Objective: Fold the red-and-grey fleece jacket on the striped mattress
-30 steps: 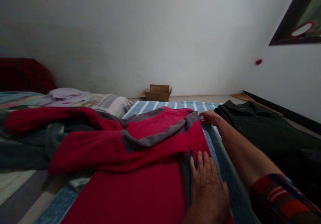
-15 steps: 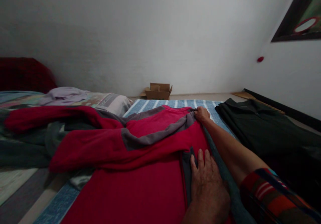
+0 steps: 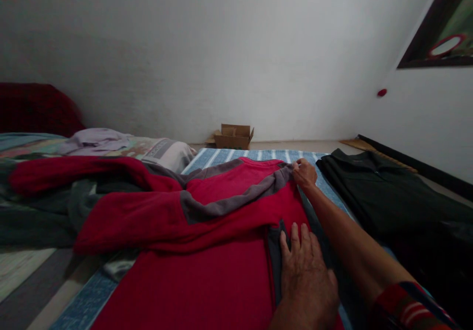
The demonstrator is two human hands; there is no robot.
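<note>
A red fleece top [image 3: 207, 271] with grey panels lies spread out, both sleeves laid toward the left. My left hand [image 3: 306, 271] rests flat on its right side by a dark grey strip, fingers outstretched and slightly apart. Farther off, my right hand [image 3: 305, 173] has its fingers closed at the grey shoulder edge beside the collar, pinching the cloth there. The fingertips are partly hidden. Beneath the top is a blue and white striped cover [image 3: 214, 156].
A dark folded garment [image 3: 384, 187] lies to the right. On the left are a lilac cloth [image 3: 96, 140], a patterned pillow [image 3: 166, 151] and a dark red bundle [image 3: 37, 108]. A cardboard box [image 3: 234, 137] stands by the wall, and a window [image 3: 443, 29] is at upper right.
My right hand has shifted slightly to the right and toward me at the shoulder edge. My left hand stays flat on the cloth, and the top has barely moved.
</note>
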